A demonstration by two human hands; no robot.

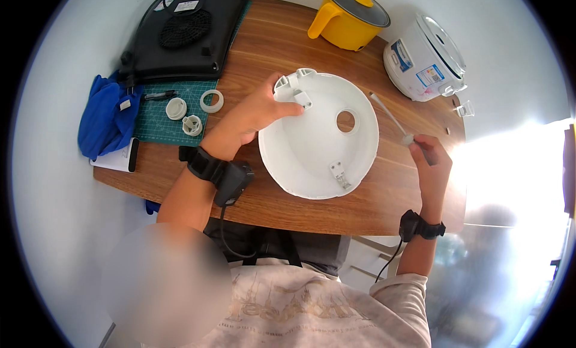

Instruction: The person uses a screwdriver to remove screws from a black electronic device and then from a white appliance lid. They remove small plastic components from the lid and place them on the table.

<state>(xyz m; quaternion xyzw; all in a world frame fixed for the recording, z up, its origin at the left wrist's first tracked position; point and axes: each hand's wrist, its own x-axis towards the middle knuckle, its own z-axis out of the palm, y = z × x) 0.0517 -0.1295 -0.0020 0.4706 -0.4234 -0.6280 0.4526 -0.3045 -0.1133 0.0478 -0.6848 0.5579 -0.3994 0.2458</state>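
A white round plastic cover (300, 147) lies inner side up, or is held so, in front of me. It has a round hole and two small metal fittings inside. My left hand (270, 111) is closed on its upper left rim by a hinge-like bracket, with the thumb over the inner side. To the right of the cover, my right hand (431, 156) pinches the pale knobbed end of a thin whitish rod (390, 115). The rod slants up and left, its tip close to the cover's right edge. I cannot make out its exact kind.
Behind stand a yellow pot (345, 33) and a white rice cooker (414, 66). A black appliance (207, 54) lies at the far left by a green mat (159, 129) with a white ring (212, 101), round caps (176, 108) and a pen. A blue cloth (102, 126) lies beside them.
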